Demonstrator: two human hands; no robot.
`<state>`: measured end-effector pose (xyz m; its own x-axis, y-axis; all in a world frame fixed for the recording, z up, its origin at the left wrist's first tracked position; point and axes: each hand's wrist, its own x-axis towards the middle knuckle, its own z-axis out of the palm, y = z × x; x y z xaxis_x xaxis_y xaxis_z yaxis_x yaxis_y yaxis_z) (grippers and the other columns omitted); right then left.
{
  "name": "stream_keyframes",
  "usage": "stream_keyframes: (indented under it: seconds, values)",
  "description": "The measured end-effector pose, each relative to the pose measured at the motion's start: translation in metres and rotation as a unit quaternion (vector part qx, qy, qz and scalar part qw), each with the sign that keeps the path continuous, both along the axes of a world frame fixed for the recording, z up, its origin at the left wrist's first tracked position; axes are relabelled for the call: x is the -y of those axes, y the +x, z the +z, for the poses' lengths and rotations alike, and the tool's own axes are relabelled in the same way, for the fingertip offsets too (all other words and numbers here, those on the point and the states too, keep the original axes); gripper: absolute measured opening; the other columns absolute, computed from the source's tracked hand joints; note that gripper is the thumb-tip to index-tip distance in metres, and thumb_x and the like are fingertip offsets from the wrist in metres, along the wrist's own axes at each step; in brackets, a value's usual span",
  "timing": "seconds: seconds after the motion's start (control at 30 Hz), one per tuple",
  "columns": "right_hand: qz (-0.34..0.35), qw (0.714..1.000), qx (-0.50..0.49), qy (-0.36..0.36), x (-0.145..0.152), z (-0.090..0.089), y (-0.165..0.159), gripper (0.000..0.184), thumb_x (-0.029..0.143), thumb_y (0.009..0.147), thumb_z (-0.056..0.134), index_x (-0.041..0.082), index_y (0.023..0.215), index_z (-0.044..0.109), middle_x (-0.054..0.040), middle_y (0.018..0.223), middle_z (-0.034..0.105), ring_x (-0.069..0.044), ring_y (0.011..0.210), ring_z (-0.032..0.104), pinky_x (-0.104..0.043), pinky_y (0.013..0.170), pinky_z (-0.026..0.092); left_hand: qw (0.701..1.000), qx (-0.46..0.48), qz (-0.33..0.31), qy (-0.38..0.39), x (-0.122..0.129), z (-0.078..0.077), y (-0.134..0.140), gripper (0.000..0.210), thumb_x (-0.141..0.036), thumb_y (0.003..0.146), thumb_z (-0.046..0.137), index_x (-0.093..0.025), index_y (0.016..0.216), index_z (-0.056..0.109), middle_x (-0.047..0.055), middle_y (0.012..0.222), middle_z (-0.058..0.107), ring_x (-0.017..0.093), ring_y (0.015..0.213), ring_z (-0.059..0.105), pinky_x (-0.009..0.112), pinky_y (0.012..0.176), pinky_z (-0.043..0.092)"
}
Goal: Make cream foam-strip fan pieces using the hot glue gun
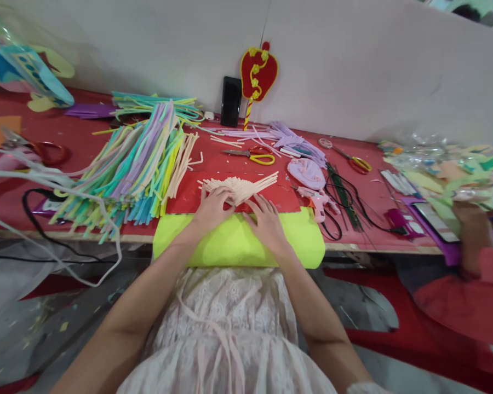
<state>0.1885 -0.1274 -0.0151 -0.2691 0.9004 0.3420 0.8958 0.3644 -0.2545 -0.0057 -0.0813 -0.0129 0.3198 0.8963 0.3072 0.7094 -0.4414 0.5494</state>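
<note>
A fan-shaped woven piece of peach pipe cleaners [239, 189] lies on a red board [183, 200] before me, with loose ends spreading to both sides. My left hand [213, 207] curls over its left side, fingertips closed at its lower middle. My right hand [267, 220] rests at the lower right edge, fingers stretched and apart, touching or nearly touching the strands. Beneath the wrists, a bright yellow-green sheet [238, 246] hangs over the table edge. Loose peach pipe cleaners [183, 167] lie to the left.
A large heap of coloured pipe cleaners [142, 158] stands left. Scissors [257, 155] lie beyond the board. A pink glue gun [318, 201] and black cable [355, 197] are at right. A phone [231, 101] leans against the wall. Another person's arm [472, 235] reaches in far right.
</note>
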Motion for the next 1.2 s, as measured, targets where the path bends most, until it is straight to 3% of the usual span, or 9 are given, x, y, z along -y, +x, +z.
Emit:
stream_keyframes:
  seconds: [1.2]
  values:
    - [0.004,1.0,-0.008,-0.022,-0.011,0.0,0.02,0.045,0.042,0.096,0.038,0.026,0.137,0.046,-0.0056,0.147,0.042,-0.025,0.138,0.035,-0.048,0.111,0.03,1.0,-0.002,0.0,0.01,0.001,-0.001,0.0,0.013,-0.026,0.08,0.06,-0.026,0.093,0.061,0.002,0.122,0.061,0.022,0.116,0.055,0.053,0.117,0.001]
